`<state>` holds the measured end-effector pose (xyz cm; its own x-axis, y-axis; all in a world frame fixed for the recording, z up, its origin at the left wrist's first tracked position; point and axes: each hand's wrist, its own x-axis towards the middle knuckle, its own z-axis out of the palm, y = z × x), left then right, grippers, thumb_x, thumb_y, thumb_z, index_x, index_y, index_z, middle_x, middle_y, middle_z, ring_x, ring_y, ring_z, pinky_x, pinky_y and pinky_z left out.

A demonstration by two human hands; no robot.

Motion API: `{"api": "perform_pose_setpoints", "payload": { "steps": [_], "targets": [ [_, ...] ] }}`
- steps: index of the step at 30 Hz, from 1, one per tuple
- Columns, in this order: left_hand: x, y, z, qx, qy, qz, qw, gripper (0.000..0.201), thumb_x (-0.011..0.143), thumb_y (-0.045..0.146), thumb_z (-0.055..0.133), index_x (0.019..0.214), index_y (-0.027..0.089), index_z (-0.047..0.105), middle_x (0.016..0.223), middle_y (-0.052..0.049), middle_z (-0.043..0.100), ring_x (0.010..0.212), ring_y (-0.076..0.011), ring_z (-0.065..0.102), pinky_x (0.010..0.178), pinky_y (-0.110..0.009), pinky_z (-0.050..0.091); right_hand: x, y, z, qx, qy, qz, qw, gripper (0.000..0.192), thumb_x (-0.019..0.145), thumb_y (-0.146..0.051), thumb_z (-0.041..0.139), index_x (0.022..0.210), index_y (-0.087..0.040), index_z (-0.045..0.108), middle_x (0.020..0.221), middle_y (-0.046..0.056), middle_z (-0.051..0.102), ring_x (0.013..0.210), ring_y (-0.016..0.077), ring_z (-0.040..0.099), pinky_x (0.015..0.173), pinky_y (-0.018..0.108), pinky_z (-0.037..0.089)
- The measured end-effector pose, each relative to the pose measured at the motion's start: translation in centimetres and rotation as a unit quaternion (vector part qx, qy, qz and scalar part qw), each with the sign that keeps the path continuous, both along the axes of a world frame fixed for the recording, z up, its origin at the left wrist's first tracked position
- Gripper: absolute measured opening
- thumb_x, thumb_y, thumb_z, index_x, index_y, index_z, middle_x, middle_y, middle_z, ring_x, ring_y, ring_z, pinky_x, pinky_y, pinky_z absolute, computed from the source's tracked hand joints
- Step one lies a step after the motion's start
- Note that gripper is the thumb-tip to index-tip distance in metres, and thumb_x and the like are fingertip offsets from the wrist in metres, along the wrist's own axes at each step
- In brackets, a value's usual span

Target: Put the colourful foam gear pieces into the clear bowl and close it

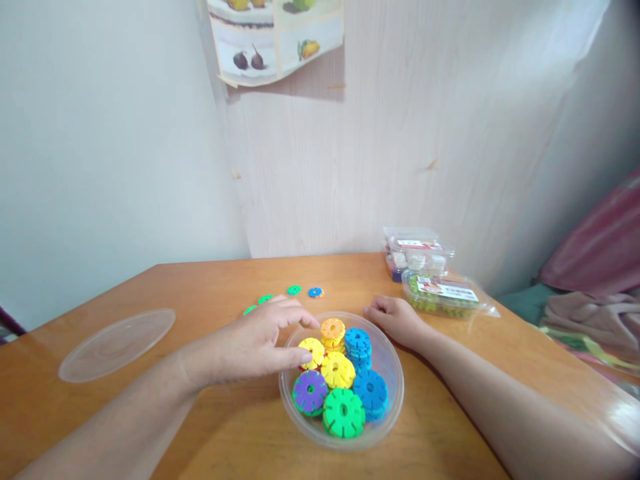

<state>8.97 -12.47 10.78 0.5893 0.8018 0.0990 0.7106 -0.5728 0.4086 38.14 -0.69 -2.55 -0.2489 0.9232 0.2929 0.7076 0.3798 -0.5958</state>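
A round clear plastic bowl (pixel 395 407) holds stacks of notched plastic discs: a purple disc (pixel 310 392), a green disc (pixel 344 412), blue discs (pixel 371 391), yellow discs (pixel 337 371) and an orange disc (pixel 333 329). My left hand (pixel 267 337) reaches over the bowl's left rim, thumb and fingers apart. Its thumb tip overlaps a yellow disc (pixel 311 348); I cannot tell whether it touches. My right hand (pixel 395 319) rests on the table by the bowl's right rim, fingers curled in, with no object showing in them.
Loose green discs (pixel 294 290) and a blue disc (pixel 315 292) lie behind my left hand, some partly covered. A clear lid (pixel 120 345) lies at left on the wooden table (pixel 210 287). Clear food boxes (pixel 445 293) stand at the back right, against the wall (pixel 325 180).
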Motion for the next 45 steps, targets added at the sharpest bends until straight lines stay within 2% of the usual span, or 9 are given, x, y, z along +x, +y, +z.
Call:
{"api": "perform_pose_setpoints", "payload": {
  "steps": [5,10,16,20,24,31,36,40,45],
  "targets": [
    [-1.3,2.7,-0.1,0.010,-0.085,0.061,0.994,0.031,0.085,0.046,0.058,0.107,0.027,0.069,0.117,-0.004,0.067,0.109,-0.0218,0.060,0.099,-0.038,0.045,0.0,-0.1,0.0,0.004,-0.001,-0.001,1.000,0.032,0.085,-0.043,0.052,0.062,-0.020,0.051,0.061,-0.001,0.057,0.060,0.0144,0.051,0.054,0.027,0.031],
    [-3.6,9.1,-2.2,-0.008,-0.123,0.197,0.973,0.038,0.083,0.047,0.054,0.106,0.019,0.066,0.102,-0.007,0.072,0.084,-0.0208,0.066,0.075,-0.034,0.052,-0.1,0.0,-0.1,0.007,-0.006,-0.005,1.000,0.032,0.086,-0.043,0.051,0.062,-0.021,0.050,0.061,-0.001,0.057,0.060,0.0142,0.052,0.054,0.026,0.032],
    [-4.9,15.7,-5.3,0.046,0.013,0.220,0.974,0.031,0.071,0.040,0.062,0.095,0.022,0.068,0.104,-0.007,0.072,0.093,-0.0225,0.065,0.077,-0.029,0.048,-0.1,0.1,-0.3,0.009,-0.002,-0.008,1.000,0.034,0.086,-0.043,0.051,0.062,-0.021,0.049,0.060,-0.001,0.056,0.060,0.0145,0.052,0.054,0.026,0.031],
    [-4.2,17.9,-6.6,0.025,0.046,0.212,0.976,0.025,0.062,0.043,0.069,0.078,0.024,0.067,0.082,-0.001,0.072,0.075,-0.0192,0.064,0.065,-0.026,0.043,0.0,0.1,-0.2,0.004,0.003,-0.005,1.000,0.034,0.086,-0.044,0.051,0.062,-0.020,0.049,0.061,-0.001,0.057,0.060,0.0146,0.052,0.055,0.026,0.032],
    [-3.9,19.2,-7.8,0.019,0.056,0.204,0.977,0.023,0.062,0.043,0.068,0.074,0.023,0.066,0.073,0.000,0.069,0.069,-0.0179,0.062,0.062,-0.025,0.041,-0.1,0.1,-0.1,-0.001,0.007,-0.008,1.000,0.033,0.085,-0.043,0.052,0.062,-0.020,0.049,0.060,-0.001,0.057,0.060,0.0143,0.051,0.056,0.026,0.033],
    [-4.2,20.4,-9.4,0.035,0.046,0.204,0.977,0.023,0.063,0.033,0.066,0.082,0.021,0.069,0.085,-0.003,0.072,0.080,-0.0201,0.064,0.070,-0.027,0.044,-0.1,-0.1,0.1,0.000,0.008,-0.008,1.000,0.032,0.085,-0.042,0.051,0.062,-0.020,0.050,0.062,-0.001,0.057,0.061,0.0144,0.052,0.057,0.026,0.034],
    [-4.2,20.2,-9.1,0.051,0.031,0.206,0.977,0.030,0.065,0.032,0.065,0.092,0.019,0.070,0.096,-0.007,0.072,0.088,-0.0222,0.065,0.075,-0.029,0.047,-0.1,-0.2,0.3,0.003,0.003,-0.010,1.000,0.032,0.085,-0.042,0.052,0.061,-0.020,0.049,0.061,-0.001,0.056,0.062,0.0145,0.052,0.056,0.026,0.033],
    [-3.3,17.8,-6.9,0.058,-0.005,0.195,0.979,0.037,0.069,0.035,0.063,0.100,0.018,0.069,0.103,-0.007,0.071,0.094,-0.0223,0.064,0.080,-0.029,0.049,-0.1,-0.2,0.3,0.006,0.002,-0.006,1.000,0.032,0.085,-0.041,0.052,0.061,-0.020,0.050,0.061,0.000,0.056,0.061,0.0144,0.052,0.056,0.026,0.033],
    [-0.3,10.8,-1.8,0.007,-0.119,0.120,0.986,0.043,0.075,0.043,0.064,0.110,0.018,0.066,0.105,-0.007,0.069,0.094,-0.0213,0.064,0.083,-0.034,0.050,0.0,0.0,0.0,0.007,0.004,-0.005,1.000,0.033,0.085,-0.043,0.053,0.062,-0.020,0.051,0.060,-0.001,0.055,0.059,0.0136,0.050,0.053,0.026,0.031]
  ]
}}
